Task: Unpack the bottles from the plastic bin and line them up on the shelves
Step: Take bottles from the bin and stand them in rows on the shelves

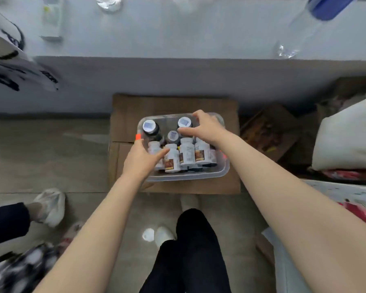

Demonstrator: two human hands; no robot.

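Barely started unpacking, it seems: reaching into a crowded plastic bin (199, 176), gripping a white bottle (153, 148) with the left hand (141, 160), pinching the cap of a dark bottle (184, 123) with the right hand (204, 125).

A cardboard box (173, 106) sits on the tiled floor (40, 155). A white sack (347, 140) lies at right, a water bottle (309, 26) above it. Inked paper (13, 66) hangs at left, with a shoe cover (51, 206) below.
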